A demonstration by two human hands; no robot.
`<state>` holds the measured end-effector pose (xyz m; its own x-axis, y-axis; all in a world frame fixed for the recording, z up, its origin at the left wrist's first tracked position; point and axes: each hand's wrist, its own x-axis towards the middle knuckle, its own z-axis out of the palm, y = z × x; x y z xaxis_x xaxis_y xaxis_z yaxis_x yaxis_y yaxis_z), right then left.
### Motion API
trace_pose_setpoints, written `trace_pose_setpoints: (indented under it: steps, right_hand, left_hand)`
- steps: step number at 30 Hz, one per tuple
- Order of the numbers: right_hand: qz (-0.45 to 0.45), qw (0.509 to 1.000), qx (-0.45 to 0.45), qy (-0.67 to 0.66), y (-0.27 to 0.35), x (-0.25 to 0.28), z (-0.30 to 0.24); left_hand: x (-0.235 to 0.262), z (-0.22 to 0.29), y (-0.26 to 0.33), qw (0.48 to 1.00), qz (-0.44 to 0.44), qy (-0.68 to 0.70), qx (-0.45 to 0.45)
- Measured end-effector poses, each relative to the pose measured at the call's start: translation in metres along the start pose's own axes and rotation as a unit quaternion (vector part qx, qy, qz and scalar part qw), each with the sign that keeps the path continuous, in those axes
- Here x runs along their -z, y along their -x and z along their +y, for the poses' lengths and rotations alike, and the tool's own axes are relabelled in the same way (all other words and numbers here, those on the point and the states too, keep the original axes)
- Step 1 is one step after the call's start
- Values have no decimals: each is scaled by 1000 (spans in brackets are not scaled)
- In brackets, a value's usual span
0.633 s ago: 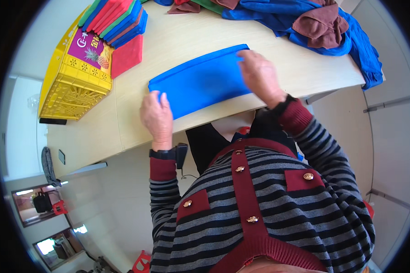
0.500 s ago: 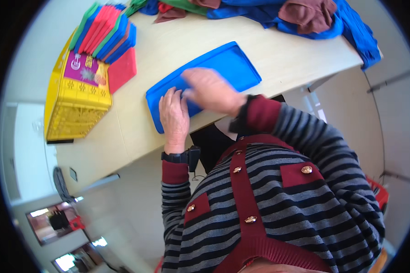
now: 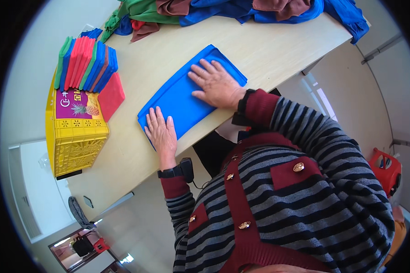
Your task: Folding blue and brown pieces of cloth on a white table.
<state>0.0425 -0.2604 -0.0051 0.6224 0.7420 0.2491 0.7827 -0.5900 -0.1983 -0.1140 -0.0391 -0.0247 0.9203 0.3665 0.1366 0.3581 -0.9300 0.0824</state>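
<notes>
A blue cloth, folded into a long flat rectangle, lies slantwise near the front edge of the table. My left hand rests flat on its lower left end, fingers stretched out. Toward the right end, my right hand presses on the cloth with its fingers spread. Neither hand grips anything. A fold line runs along the cloth's far side.
At the left stands a yellow plastic basket, with a row of folded cloths in green, blue, red and brown upright in it. A red folded cloth leans beside it. Loose cloths are heaped along the table's far edge.
My right hand has moved away from my left one, out toward the cloth's right end, and now lies still on it. My left hand stays on the left end, and the cloth looks flatter.
</notes>
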Motion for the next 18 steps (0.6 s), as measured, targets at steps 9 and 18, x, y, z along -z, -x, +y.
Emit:
trace_pose_setpoints:
  steps: [9,18]
  right_hand:
    - [-3,997,-50,51,-4,3,37]
    - [-9,995,-77,67,7,8,57]
  left_hand:
    - [4,-28,-3,997,15,39,68]
    - [11,-33,4,992,9,32,122]
